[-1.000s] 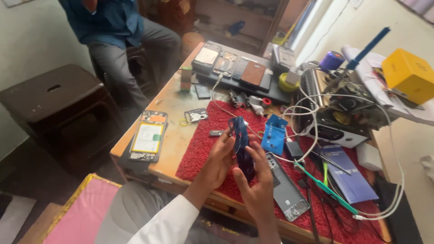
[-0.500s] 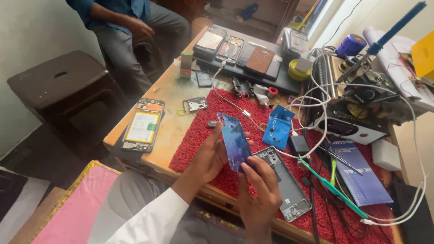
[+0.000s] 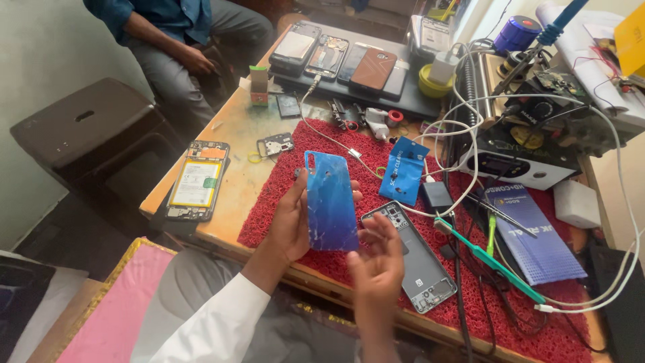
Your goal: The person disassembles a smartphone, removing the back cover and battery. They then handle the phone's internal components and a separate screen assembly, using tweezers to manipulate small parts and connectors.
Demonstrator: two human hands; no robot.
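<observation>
My left hand holds a glossy blue phone back cover upright over the red mat, fingers wrapped behind it and thumb at its left edge. My right hand is just right of the cover's lower corner, fingers spread, touching or nearly touching it. A grey phone frame lies flat on the mat under and right of that hand. An opened phone with a yellow-labelled battery rests on the bare wooden table at the left.
A blue cleaner packet, charger and white cables lie mid-mat. Green tweezers, a blue booklet and a soldering station crowd the right. Several phones sit on a dark tray at the back. Another person sits far left.
The blue cover has turned from edge-on to facing me, held higher in my left hand. My right hand has come off it and opened beside its lower corner.
</observation>
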